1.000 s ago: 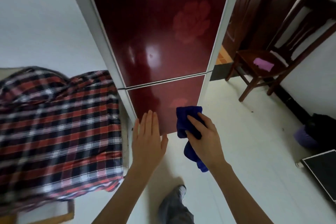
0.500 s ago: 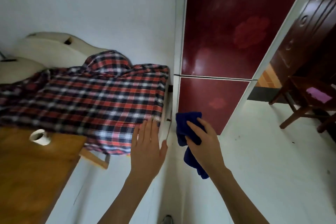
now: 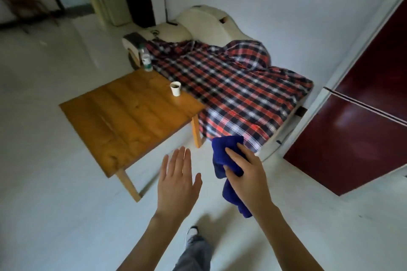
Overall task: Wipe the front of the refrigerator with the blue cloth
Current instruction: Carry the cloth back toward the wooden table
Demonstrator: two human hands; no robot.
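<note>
The dark red refrigerator [image 3: 352, 138] stands at the right edge of the view, with a pale trim line between its upper and lower doors. My right hand [image 3: 248, 178] grips the bunched blue cloth [image 3: 222, 158], and one end of the cloth hangs below my wrist. Hand and cloth are in the air over the floor, well to the left of the refrigerator and not touching it. My left hand [image 3: 178, 180] is flat with its fingers spread, empty, beside the right hand and above the white floor.
A low wooden table [image 3: 130, 116] carries a white paper cup [image 3: 175, 88] and a small bottle [image 3: 146, 61]. Behind it a cream sofa [image 3: 207, 24] is covered by a red plaid blanket [image 3: 231, 86]. A doorway lies at the far left. My shoe [image 3: 192, 232] shows below.
The view has swung left: the refrigerator slid from the centre to the right edge, and the table and sofa came into sight. Both hands came away from the refrigerator front, the cloth still held.
</note>
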